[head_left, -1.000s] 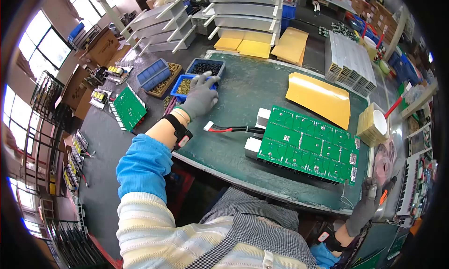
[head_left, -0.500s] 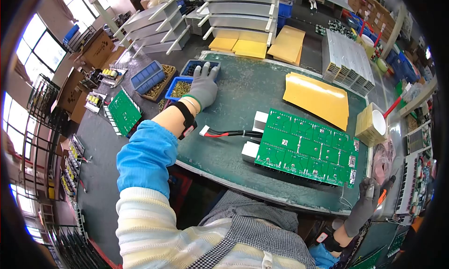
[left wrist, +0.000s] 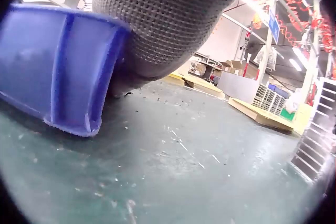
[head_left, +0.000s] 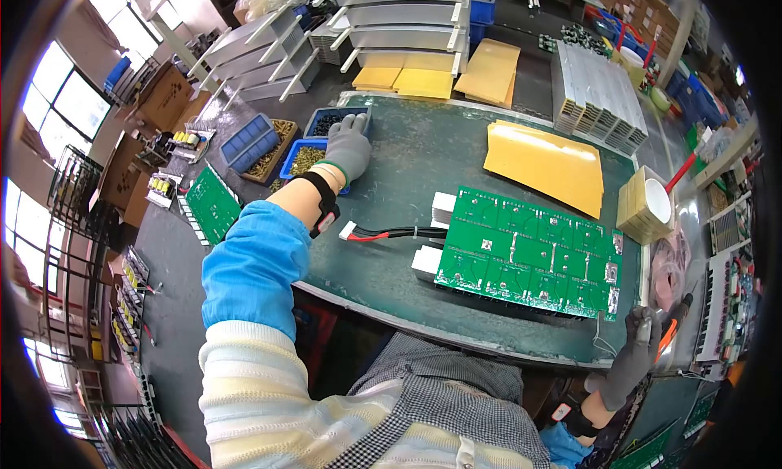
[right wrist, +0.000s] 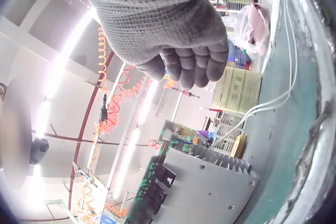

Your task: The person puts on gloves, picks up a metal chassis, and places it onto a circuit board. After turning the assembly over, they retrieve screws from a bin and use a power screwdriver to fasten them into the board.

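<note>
My gloved left hand (head_left: 350, 149) reaches over the grey-blue bin (head_left: 340, 109) of small black parts, its fingertips bent down at the near right side. What the fingertips hold, I cannot tell. Under the wrist stands a blue bin (head_left: 286, 172) of brass-coloured parts. In the left wrist view, a blue bin wall (left wrist: 29, 56) rises beside the glove (left wrist: 157, 19). My gloved right hand (head_left: 635, 351) hangs at the bench's right edge. Its loosely curled fingers (right wrist: 186, 69) show nothing held in the right wrist view. A green circuit board (head_left: 529, 253) lies between the hands, heatsink beneath.
A cable with a white connector (head_left: 348, 230) extends left from the board. Yellow sheets (head_left: 542, 167) lie behind it. A box with a white roll (head_left: 648, 204) stands at right, an orange-and-black tool (head_left: 669, 334) beside the right hand. Stacked metal housings (head_left: 399, 17) stand behind.
My left hand has moved from above the brass-coloured parts to the bin of black parts, and its fingers have bent down. The right hand has stayed nearly still.
</note>
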Demonstrator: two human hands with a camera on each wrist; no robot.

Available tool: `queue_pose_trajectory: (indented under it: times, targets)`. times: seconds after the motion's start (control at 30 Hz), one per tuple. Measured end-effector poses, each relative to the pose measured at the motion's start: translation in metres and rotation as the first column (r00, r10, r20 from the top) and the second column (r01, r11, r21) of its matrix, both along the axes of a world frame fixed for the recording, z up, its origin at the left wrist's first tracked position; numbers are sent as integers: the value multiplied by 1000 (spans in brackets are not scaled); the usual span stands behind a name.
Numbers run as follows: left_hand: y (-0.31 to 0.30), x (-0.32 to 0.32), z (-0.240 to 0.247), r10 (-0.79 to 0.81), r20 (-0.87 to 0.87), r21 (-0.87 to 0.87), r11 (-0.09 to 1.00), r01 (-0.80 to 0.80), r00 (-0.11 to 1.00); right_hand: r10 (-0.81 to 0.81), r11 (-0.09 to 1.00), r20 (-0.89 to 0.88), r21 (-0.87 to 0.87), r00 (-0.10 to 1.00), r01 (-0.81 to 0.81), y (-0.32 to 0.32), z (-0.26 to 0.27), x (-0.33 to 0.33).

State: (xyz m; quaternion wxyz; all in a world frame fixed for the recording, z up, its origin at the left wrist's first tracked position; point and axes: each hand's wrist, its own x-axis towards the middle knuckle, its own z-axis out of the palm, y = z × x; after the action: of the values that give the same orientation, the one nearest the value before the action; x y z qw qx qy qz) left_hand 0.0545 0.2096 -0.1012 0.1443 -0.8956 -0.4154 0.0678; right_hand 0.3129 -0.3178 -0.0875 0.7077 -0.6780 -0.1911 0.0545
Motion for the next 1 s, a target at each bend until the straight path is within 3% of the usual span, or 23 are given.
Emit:
queue_pose_trajectory:
  times: [0.17, 0.27, 0.57, 0.67, 0.77, 0.97, 1.0]
  targets:
    - [1, -2, -8, -11, 13, 28, 1000, 11, 1000, -25, 1000, -17, 3, 1000, 25, -1, -3, -1]
    - [-10, 1, 6, 2, -83, -15, 1000, -3, 997, -15, 1000, -4, -7, 1000, 15, 0, -2, -2]
    - [5, -1, -9, -39, 51, 16, 999, 38, 998, 7, 1000, 5, -9, 1000, -7, 12, -4, 1]
    - [-3, -1, 3, -8, -46, -55, 998, 5, 999, 6, 1000, -4, -18, 1000, -7, 12, -1, -1]
    - [8, -3, -18, 2, 89, -23, 1000, 0, 996, 38, 999, 10, -20, 999, -37, 13, 0, 0]
    - [1, 1, -10, 15, 76, -5, 1000, -14, 997, 31, 999, 14, -21, 999, -31, 10, -4, -1]
    - [1, 0, -3, -6, 146, -26, 1000, 9, 989, 33, 999, 8, -14, 999, -33, 8, -5, 1]
